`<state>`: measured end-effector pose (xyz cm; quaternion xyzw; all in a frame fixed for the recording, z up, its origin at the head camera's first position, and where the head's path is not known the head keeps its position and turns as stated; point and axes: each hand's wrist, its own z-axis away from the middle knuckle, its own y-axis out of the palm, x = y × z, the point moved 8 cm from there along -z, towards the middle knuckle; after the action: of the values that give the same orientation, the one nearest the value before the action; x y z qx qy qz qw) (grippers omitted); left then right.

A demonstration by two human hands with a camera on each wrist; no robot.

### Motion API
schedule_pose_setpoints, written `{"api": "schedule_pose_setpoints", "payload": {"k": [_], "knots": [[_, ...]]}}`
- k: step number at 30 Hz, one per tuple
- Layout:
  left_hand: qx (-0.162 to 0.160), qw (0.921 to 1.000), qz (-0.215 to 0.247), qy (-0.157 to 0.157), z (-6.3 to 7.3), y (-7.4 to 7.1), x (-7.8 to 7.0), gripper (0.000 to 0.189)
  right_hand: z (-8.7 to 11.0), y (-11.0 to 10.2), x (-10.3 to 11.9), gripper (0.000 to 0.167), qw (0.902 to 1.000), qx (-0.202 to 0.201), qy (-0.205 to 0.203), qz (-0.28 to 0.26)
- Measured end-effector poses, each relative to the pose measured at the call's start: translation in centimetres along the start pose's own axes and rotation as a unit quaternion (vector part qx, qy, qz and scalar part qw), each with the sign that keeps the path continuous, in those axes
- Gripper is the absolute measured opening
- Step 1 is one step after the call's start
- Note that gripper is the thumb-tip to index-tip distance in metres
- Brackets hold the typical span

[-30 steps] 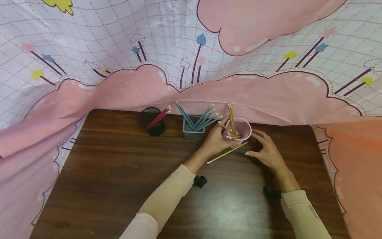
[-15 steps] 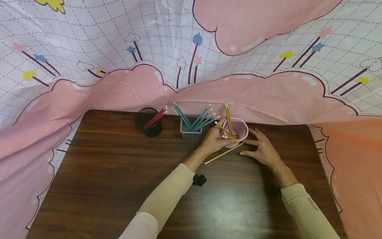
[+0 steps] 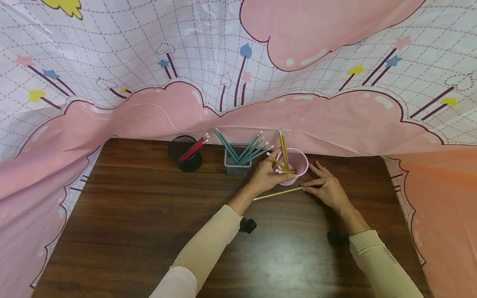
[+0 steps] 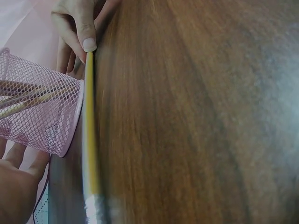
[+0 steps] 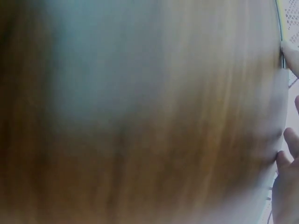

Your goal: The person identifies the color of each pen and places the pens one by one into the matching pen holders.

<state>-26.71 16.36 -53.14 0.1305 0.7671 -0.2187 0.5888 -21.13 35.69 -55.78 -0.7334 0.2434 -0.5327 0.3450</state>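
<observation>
My left hand (image 3: 265, 177) grips the left side of a pink mesh pencil cup (image 3: 302, 159), thumb across its front. The cup leans, and several yellow pencils (image 3: 285, 155) with white erasers stick out of it. My right hand (image 3: 331, 191) pinches one end of another yellow pencil (image 3: 277, 193) between thumb and finger, just in front of the cup. In the left wrist view this pencil (image 4: 90, 130) stretches from the right thumb (image 4: 88, 43) toward the camera, past the cup's base. Only part of the right hand (image 5: 287, 186) shows in the right wrist view, at its edge.
Left of the pink cup stands a clear box (image 3: 238, 169) with several teal pencils (image 3: 253, 152). Farther left is a black mesh cup (image 3: 189, 164) with red pencils (image 3: 194, 148). A pink patterned cloth (image 3: 335, 124) hangs behind the dark wooden table (image 3: 149, 231).
My right hand has closed finger and thumb on the end of the loose pencil, whose angle on the table has flattened slightly. The left hand stays on the pink cup.
</observation>
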Motion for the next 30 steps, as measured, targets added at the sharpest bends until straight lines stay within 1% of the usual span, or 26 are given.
{"api": "schedule_pose_setpoints", "payload": {"k": [2,5,9,12,16,19,21,23,26,28,30], "knots": [[0.002,1.0000,0.001,-0.001,0.0,0.0,0.0,0.080,0.1,-0.1,0.1,0.015,0.9999,-0.013,-0.003,-0.003],[0.004,1.0000,0.000,-0.003,0.0,-0.2,0.0,0.080,0.3,-0.4,0.6,0.013,0.9988,-0.039,-0.019,-0.020],[0.001,1.0000,0.000,-0.003,-0.1,-0.5,0.0,0.081,0.8,-1.2,1.2,0.016,0.9946,-0.070,-0.035,-0.068],[-0.004,0.9999,0.010,-0.002,-0.1,-0.9,0.0,0.080,1.2,-1.6,1.3,0.020,0.9915,-0.080,-0.030,-0.098],[-0.006,0.9996,0.028,-0.008,-0.1,-1.2,0.0,0.077,1.5,-2.1,1.5,0.021,0.9902,-0.084,-0.018,-0.110],[-0.003,0.9996,0.027,-0.010,-0.2,-1.2,0.0,0.074,1.5,-2.7,2.5,0.017,0.9896,-0.082,-0.006,-0.117],[-0.003,0.9996,0.027,-0.002,-0.2,-1.3,-0.2,0.072,1.6,-3.2,3.4,0.013,0.9893,-0.079,0.000,-0.123],[-0.004,0.9992,0.039,0.008,-0.1,-1.4,-0.5,0.070,1.6,-3.6,4.2,0.011,0.9888,-0.075,0.006,-0.129],[0.003,0.9968,0.078,0.019,0.2,-1.6,-1.5,0.063,1.8,-4.0,4.6,0.009,0.9884,-0.069,0.017,-0.135],[0.011,0.9941,0.107,0.017,0.4,-1.8,-2.0,0.058,2.1,-4.1,4.3,0.009,0.9873,-0.062,0.023,-0.144],[0.020,0.9921,0.123,0.012,0.5,-1.8,-2.2,0.056,2.5,-4.1,3.6,0.009,0.9852,-0.053,0.031,-0.160]]}}
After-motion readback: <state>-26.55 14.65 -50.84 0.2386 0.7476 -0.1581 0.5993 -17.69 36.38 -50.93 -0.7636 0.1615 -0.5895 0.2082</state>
